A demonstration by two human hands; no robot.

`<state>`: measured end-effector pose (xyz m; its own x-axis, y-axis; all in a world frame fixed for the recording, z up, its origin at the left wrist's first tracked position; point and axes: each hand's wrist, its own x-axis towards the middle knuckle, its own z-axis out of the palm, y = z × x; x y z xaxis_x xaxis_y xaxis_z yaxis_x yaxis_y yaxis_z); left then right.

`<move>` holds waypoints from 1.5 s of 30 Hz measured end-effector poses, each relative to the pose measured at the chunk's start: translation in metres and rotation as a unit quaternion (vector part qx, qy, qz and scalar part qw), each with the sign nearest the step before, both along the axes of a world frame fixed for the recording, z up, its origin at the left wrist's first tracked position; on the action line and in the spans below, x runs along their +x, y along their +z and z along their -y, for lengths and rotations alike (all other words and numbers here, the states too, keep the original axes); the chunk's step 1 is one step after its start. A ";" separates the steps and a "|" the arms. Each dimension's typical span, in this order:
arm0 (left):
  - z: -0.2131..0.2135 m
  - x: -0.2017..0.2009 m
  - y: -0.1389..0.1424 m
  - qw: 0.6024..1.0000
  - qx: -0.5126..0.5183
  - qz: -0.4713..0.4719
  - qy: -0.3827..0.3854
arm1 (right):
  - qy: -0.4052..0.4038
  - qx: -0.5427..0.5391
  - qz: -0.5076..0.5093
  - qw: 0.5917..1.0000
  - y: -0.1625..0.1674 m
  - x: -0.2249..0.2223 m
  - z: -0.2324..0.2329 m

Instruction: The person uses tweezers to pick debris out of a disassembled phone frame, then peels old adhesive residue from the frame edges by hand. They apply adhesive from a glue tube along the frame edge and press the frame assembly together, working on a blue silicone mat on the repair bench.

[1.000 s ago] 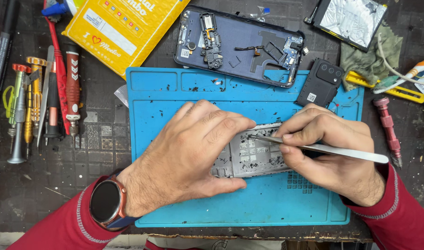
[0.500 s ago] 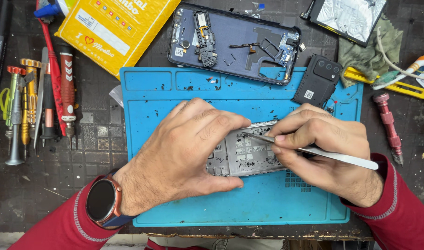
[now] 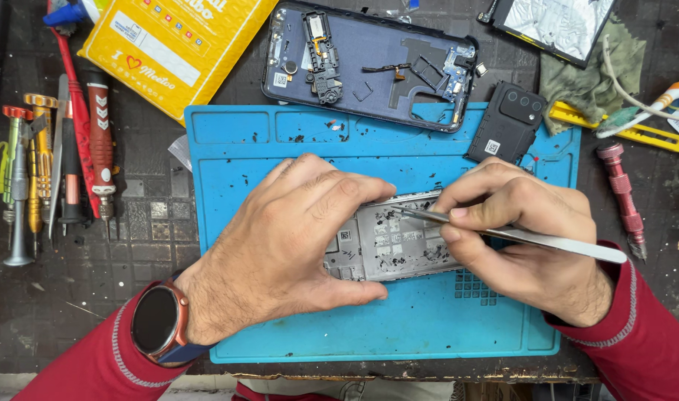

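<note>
Pinning a phone frame [image 3: 399, 241] on the blue mat [image 3: 428, 327] while tweezers [image 3: 517, 238] touch it.

Left hand [image 3: 295, 238] lies nearest, fingers curled over the frame's left end, thumb pressed on its near edge. Right hand [image 3: 525, 238] pinches the tweezers between thumb and fingertips; their tips meet the frame's top edge just past the left fingertips. Beyond the fingers: a camera module [image 3: 506, 122], then an opened phone shell [image 3: 369, 63].
</note>
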<state>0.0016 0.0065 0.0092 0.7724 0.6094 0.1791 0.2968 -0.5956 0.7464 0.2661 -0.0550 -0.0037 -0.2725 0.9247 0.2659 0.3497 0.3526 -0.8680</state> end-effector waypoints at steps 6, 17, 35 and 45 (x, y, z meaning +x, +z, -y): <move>0.000 0.000 0.000 1.000 0.000 -0.005 -0.002 | 0.012 0.016 0.020 1.000 -0.001 0.001 0.001; 0.000 -0.001 0.000 1.000 -0.004 -0.008 -0.003 | 0.021 0.006 0.048 0.999 0.004 -0.001 -0.001; -0.001 -0.001 -0.001 1.000 -0.006 -0.005 0.000 | 0.008 -0.018 0.029 0.999 0.002 0.000 0.000; 0.000 -0.001 -0.002 1.000 -0.006 -0.005 -0.002 | 0.022 0.016 0.064 0.998 0.012 -0.006 -0.005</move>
<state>0.0006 0.0070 0.0075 0.7763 0.6085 0.1644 0.3014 -0.5875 0.7510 0.2599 -0.0498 0.0079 -0.3459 0.9027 0.2559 0.4400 0.3969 -0.8055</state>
